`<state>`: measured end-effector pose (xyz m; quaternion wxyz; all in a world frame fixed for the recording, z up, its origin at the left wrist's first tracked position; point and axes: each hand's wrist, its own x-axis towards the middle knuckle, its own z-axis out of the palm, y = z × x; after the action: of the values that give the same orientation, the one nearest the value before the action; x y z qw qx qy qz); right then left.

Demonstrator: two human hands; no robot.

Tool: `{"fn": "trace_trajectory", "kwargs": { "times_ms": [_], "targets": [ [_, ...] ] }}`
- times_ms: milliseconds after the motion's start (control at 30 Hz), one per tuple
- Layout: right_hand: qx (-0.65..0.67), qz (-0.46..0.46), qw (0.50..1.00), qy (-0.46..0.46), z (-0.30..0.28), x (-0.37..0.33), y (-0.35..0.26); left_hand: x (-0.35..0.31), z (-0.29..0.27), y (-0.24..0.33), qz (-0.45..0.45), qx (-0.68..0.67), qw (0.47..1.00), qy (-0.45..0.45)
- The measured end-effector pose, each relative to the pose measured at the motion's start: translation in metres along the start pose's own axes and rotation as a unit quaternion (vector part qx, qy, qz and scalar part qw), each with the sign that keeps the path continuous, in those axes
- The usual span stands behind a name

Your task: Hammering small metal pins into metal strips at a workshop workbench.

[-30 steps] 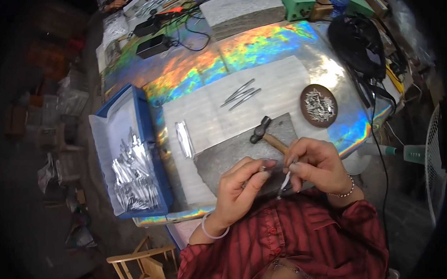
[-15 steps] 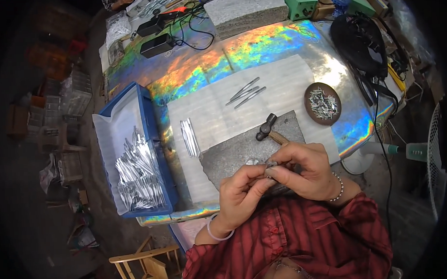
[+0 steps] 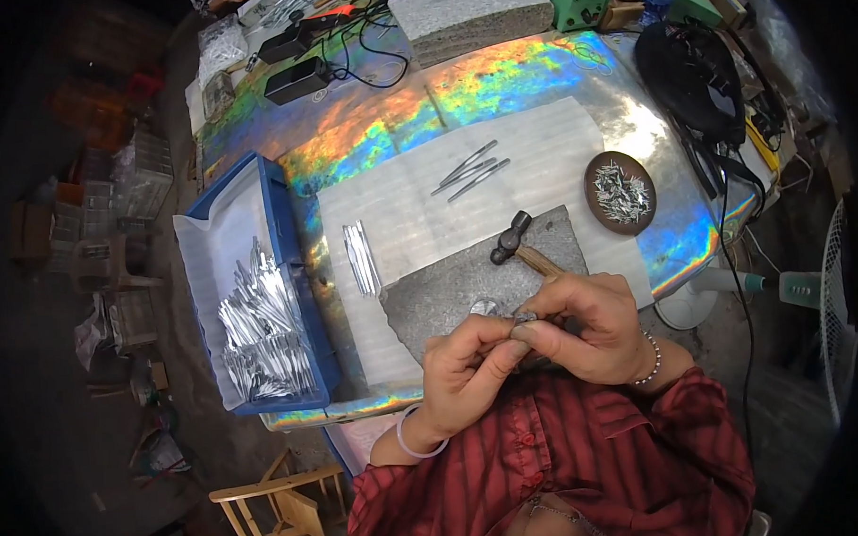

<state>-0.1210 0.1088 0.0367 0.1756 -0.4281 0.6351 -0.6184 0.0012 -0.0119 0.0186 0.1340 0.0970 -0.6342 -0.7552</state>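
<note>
My left hand (image 3: 470, 366) and my right hand (image 3: 587, 329) meet over the near edge of a grey stone slab (image 3: 439, 291). Between their pinched fingertips is a small dark metal piece (image 3: 523, 318), mostly covered, so its kind is unclear. A hammer (image 3: 511, 239) with a wooden handle rests on the slab, its handle running toward my right hand. Just beyond my left fingers a small round shiny disc (image 3: 483, 308) lies on the stone. Several metal tweezers (image 3: 468, 172) lie farther off on a white sheet (image 3: 528, 137), and a row of silver strips (image 3: 360, 259) is left of the slab.
At the left stands a blue bin (image 3: 309, 343) lined with white and filled with silver strips. A brown bowl (image 3: 620, 225) of small metal pins is at the right. Black adapters (image 3: 297, 82), a stone block (image 3: 472, 25) and a black bag (image 3: 689, 79) line the far side.
The view has shifted slightly. Both hands stay together at the same place, still pinching the small piece, with only slight finger movement.
</note>
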Motion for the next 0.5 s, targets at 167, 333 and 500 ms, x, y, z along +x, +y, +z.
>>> {"fn": "trace_trajectory", "kwargs": {
  "times_ms": [167,333,500],
  "targets": [
    [-0.005,0.022,1.0,-0.01,-0.004,-0.002,-0.003,0.003,0.001,0.006,-0.031,0.034,0.999,-0.013],
    [0.091,0.171,0.979,-0.06,-0.009,0.003,-0.004,0.006,-0.002,0.008,-0.136,-0.025,0.99,-0.041],
    [0.232,0.288,0.928,-0.035,-0.007,0.012,0.01,0.024,-0.007,0.011,-0.215,-0.1,0.969,-0.075]
  ]
}}
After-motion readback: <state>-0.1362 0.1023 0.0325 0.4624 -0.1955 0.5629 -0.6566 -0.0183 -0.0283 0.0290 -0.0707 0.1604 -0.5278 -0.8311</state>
